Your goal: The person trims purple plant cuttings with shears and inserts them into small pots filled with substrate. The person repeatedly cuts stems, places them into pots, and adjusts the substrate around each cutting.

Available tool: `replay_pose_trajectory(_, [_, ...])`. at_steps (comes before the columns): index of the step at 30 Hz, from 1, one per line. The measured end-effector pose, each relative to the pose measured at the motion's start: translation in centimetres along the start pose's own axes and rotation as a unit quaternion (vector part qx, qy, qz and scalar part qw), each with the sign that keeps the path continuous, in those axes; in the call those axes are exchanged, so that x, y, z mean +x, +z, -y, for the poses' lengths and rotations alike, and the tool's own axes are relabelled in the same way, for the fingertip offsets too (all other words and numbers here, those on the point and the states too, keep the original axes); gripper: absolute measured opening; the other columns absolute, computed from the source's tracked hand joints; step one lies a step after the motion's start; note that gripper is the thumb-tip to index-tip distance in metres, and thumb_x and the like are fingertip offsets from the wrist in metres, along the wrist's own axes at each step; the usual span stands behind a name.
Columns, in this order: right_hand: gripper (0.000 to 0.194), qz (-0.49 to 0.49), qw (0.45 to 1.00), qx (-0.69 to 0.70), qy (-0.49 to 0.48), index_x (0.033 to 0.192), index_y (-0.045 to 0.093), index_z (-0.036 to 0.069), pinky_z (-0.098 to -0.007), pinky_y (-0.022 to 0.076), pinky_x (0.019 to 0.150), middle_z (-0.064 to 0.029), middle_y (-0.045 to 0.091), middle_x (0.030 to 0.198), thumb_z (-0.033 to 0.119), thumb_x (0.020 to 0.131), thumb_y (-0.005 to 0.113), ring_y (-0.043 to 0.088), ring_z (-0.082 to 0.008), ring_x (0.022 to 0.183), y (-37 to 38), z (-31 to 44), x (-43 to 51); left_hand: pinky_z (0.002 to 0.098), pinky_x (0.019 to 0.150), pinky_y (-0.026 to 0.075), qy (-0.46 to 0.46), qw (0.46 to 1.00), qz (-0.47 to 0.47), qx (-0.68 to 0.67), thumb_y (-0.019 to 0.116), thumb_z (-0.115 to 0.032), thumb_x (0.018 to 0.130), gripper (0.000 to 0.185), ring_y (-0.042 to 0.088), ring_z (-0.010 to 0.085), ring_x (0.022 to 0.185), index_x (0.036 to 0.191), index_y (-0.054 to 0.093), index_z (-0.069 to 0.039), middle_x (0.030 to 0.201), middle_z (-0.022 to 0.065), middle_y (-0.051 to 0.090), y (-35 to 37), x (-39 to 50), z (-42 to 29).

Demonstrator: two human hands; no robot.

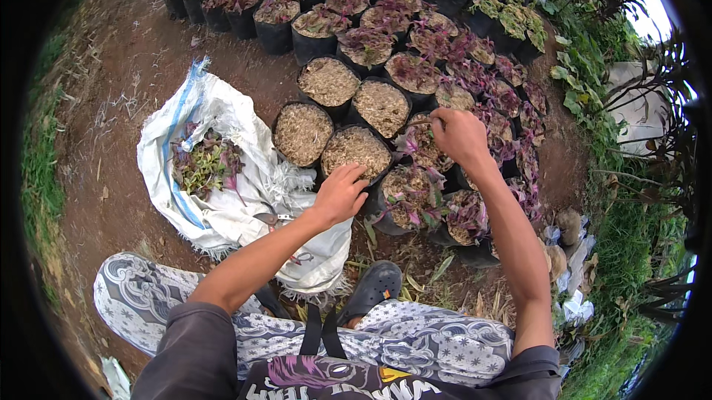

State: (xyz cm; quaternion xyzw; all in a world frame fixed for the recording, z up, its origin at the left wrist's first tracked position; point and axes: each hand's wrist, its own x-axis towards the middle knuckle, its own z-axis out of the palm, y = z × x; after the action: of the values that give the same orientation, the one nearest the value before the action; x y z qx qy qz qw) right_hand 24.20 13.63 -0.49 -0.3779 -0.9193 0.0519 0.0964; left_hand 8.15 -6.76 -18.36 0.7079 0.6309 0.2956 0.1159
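Note:
My left hand (341,195) is over the near rim of a black grow bag (356,152) filled with a pale brown, chaff-like medium. Its fingertips are at the surface, slightly spread, with nothing visible in them. Farther right, my right hand (459,136) is closed around what looks like a thin brown stick (421,122), its far end over a bag planted with purple-leaved cuttings (428,147). Left of my hands, a white woven sack (222,105) lies spread on the soil, holding a heap of green and purple cuttings (208,163). Pruning shears (271,218) lie on it, partly behind my left forearm.
Three more filled bags without plants, including one at the left (303,133), adjoin the front one. Rows of bags with purple plants (367,44) stretch behind and right. Stones and plastic scraps (573,266) lie right. My dark clog (372,289) is near the sack.

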Motion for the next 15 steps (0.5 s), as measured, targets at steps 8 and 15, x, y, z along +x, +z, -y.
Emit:
replay_pose_trajectory(8, [0.019, 0.097, 0.988, 0.048, -0.113, 0.091, 0.078, 0.011, -0.0486, 0.0573, 0.074, -0.0173, 0.072, 0.081, 0.019, 0.085, 0.062, 0.071, -0.0363, 0.078, 2.1, 2.7, 0.8, 0.0472, 0.111, 0.040, 0.017, 1.000, -0.023, 0.004, 0.072, -0.016, 0.083, 0.033, 0.052, 0.0347, 0.128, 0.113, 0.070, -0.002, 0.128, 0.0151, 0.059, -0.1, -1.1, -1.3])
replay_pose_trajectory(15, [0.018, 0.109, 0.977, 0.061, -0.175, 0.089, 0.075, 0.004, -0.0496, 0.0576, 0.073, -0.0183, 0.073, 0.083, 0.013, 0.082, 0.061, 0.071, -0.0384, 0.078, 5.9, 2.8, 0.1, 0.0468, 0.110, 0.040, 0.002, 1.000, -0.030, 0.000, 0.072, -0.016, 0.083, 0.040, 0.050, 0.0355, 0.130, 0.120, 0.067, -0.002, 0.134, 0.0164, 0.057, -0.6, -0.9, -1.0])
